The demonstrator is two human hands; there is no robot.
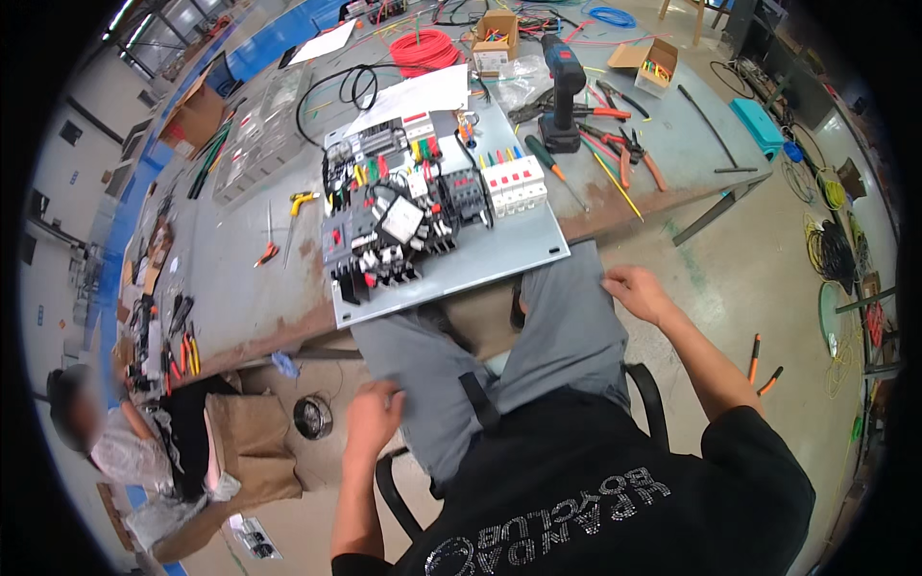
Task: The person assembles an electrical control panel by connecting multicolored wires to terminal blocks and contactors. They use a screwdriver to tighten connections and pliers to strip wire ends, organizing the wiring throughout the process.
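My left hand [376, 415] is beside my left thigh, below the table edge. Its fingers are smeared by motion, and I see nothing in it. Beside my right knee is my right hand [638, 293], fingers bent together with nothing visible in them. In front of me a grey metal mounting plate [461, 276] lies partly over the table's front edge. It carries black contactors [465, 197], a row of white circuit breakers [516, 184] with red switches, and a terminal strip [377, 141]. Neither hand touches the plate.
On the grey table [252, 322] lie a cordless drill [560, 91], a green-handled screwdriver [545, 158], red-handled pliers [629, 154], a red wire coil [423, 52] and small cardboard boxes [495, 40]. Another person [130, 432] sits at left. Orange-handled pliers [755, 357] lie on the floor.
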